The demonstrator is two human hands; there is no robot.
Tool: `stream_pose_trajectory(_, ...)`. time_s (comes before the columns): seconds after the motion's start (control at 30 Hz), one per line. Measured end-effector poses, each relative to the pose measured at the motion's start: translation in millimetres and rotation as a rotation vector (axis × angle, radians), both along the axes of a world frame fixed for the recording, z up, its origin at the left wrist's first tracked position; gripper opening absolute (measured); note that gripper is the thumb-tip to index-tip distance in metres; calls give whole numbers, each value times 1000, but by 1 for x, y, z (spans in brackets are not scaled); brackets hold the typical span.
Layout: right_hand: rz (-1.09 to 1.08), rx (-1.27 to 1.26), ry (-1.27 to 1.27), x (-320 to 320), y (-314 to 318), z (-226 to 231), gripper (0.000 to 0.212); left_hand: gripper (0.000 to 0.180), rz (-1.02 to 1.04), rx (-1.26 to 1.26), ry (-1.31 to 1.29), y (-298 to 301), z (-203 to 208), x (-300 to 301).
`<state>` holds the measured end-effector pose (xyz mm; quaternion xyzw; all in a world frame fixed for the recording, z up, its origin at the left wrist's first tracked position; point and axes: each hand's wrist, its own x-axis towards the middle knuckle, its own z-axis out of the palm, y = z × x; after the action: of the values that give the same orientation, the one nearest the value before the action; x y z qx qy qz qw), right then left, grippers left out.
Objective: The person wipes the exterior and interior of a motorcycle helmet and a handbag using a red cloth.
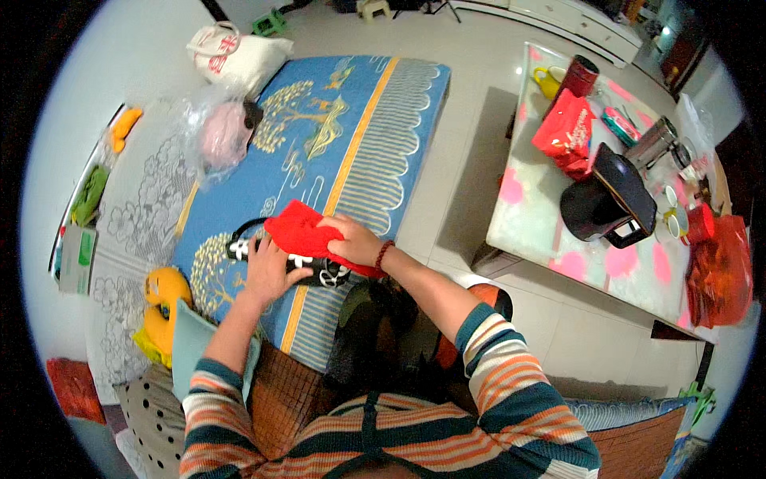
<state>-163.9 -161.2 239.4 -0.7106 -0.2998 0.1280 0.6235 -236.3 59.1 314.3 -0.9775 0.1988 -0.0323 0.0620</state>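
- Beyond the left hand [266, 267], a clear plastic bag [194, 118] encloses a pink bundle [226, 136]; farther off sits a white tote [259, 64] (contents hidden).
- The left hand, fingers and thumb spread, rests on a black floral bag [325, 270].
- Between both hands, a red cloth [297, 229] overlaps that bag.
- The right hand [357, 241], its forearm angled inward, pinches the cloth.
- Well right of it, a black container [585, 211] stands on a table [519, 227].

Red characters are printed on the white bag [259, 65], and pale script on the red packet [565, 128] on the counter [527, 227].
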Motion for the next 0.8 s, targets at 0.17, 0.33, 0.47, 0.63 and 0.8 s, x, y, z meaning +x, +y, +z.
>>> stream_pose_trajectory(0.17,-147,-539,-1,3,-34,-28,43,63,-10,-99,-112,-10,1,-7)
stream_pose_trajectory(0.33,-428,-515,12,9,-72,2,42,47,52,-226,-262,-3,12,15)
stream_pose_trajectory(0.47,-676,-285,-63,11,-84,8,41,44,360,-263,-202,-22,31,32)
stream_pose_trajectory(0.63,-743,-23,-216,7,-67,27,45,55,315,-421,-49,-39,-15,48)
stream_pose_trajectory(0.8,-540,-34,-515,-15,-38,47,48,47,330,-452,105,-43,-7,55)
